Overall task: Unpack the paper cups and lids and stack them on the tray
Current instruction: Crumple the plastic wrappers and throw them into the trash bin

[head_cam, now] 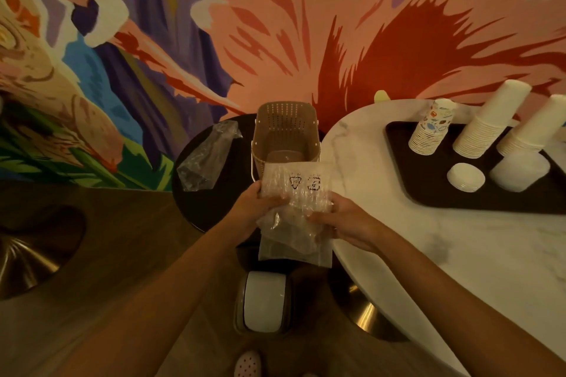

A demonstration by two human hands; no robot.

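1. Two-handed, from the head view: held a crumpled clear plastic bag [294, 214] between the left hand [260, 205] and the right hand [340, 223], low in front of the body.
2. Curled the left hand's fingers round the bag's left edge and pinched its right side with the right hand, the two hands parted only by the bag's width.
3. Made out two printed marks on the bag's upper part; could not tell what, if anything, was inside.
4. Saw a beige perforated basket [286, 131] just beyond the hands, standing on a dark round table [196, 202].
5. Found a second clear bag [208, 156] beyond and left of the left hand, lying on the same table beside the basket.
6. Found the dark tray [428, 193] beyond and right of the right hand, on a white marble table [398, 239], well apart from both hands.
7. Counted three upside-down stacks at the tray's far side: printed cups [430, 128], then plain white cups [487, 125] and more white cups [533, 128] further right.
8. Noted, at the tray's nearer side, a low stack of white lids [465, 177] and, right of it, larger translucent lids [517, 170].
9. Saw a white-topped bin [265, 303] on the floor below the hands.
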